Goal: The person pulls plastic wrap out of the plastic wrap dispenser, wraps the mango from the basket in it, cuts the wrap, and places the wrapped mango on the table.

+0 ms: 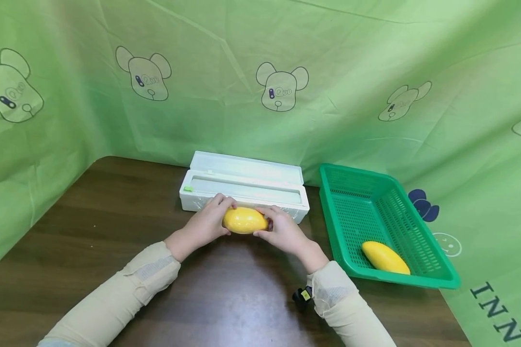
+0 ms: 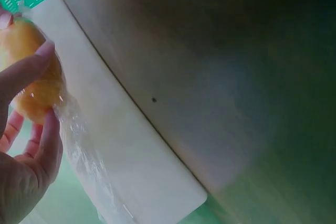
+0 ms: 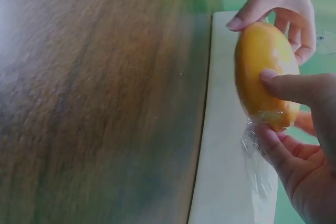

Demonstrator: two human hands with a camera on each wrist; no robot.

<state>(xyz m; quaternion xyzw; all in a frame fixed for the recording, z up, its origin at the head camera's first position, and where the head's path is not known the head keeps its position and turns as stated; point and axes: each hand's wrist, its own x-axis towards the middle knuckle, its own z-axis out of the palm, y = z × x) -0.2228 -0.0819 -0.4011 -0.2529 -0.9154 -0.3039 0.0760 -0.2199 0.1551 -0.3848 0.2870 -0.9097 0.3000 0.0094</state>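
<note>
A yellow mango (image 1: 245,220) is held level between both hands, just in front of a white cling film dispenser (image 1: 243,187). My left hand (image 1: 208,220) grips its left end with thumb and fingers. At the other end, my right hand (image 1: 283,232) grips it the same way. Clear cling film (image 2: 84,148) clings to the mango's shiny skin and trails over the dispenser's front, as both wrist views show. In the right wrist view, a film edge bunches under the mango (image 3: 268,72) near the right fingers.
The dispenser's lid (image 1: 247,166) is raised at the back. To the right stands a green plastic basket (image 1: 332,226) with another mango (image 1: 385,258) in its near corner. A green printed curtain (image 1: 226,111) hangs behind the brown wooden table (image 1: 113,207).
</note>
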